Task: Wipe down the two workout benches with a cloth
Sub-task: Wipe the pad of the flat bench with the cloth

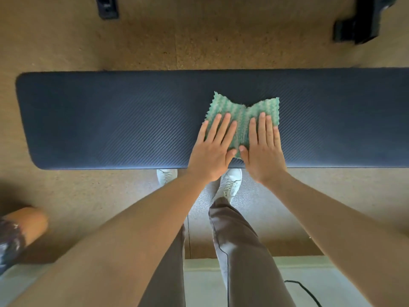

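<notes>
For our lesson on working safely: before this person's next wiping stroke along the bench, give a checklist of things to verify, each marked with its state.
1. Cloth lies on the bench pad: ok.
2. Left hand flat on cloth: ok.
3. Right hand flat on cloth: ok.
4. Cloth spread smooth: not ok, bunched at the middle.
5. Pad to the left free of objects: ok.
6. Cloth damp: cannot tell.

Tan carpet floor (66, 41) all around. Two black equipment feet (107, 7) and (363, 23) sit at the far side. A black cable (307, 291) trails over a pale mat (332, 282).
</notes>
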